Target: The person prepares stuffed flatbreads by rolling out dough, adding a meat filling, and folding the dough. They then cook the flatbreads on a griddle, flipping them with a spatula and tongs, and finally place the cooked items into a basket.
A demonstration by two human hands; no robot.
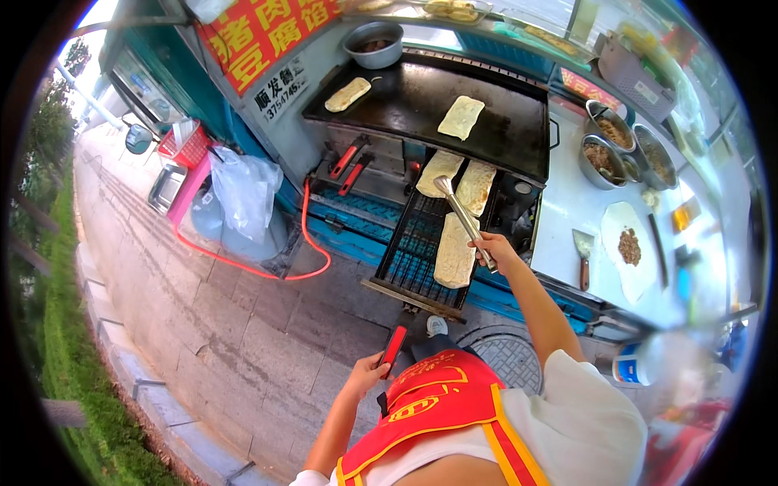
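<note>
My left hand [366,372] grips the red handle [395,345] of a wire grill drawer [401,255], which is pulled out from under the griddle. With my right hand [495,250] I hold metal tongs [465,212]. Their tips rest at a flatbread [439,173] at the drawer's back left; whether they pinch it, I cannot tell. A browned flatbread [476,188] lies beside it, and another flatbread [454,255] is nearer to me. Above, the black griddle [413,109] carries a pale rectangular flatbread [461,118] and a smaller oval one [347,95].
Two more red handles [347,161] stick out at the left. An orange hose [304,273] loops over the pavement near a plastic bag [243,188]. On the right worktop [559,212] are filling bowls [602,161], a scraper [583,258] and dough topped with filling [630,246]. A metal pot [374,48] stands behind.
</note>
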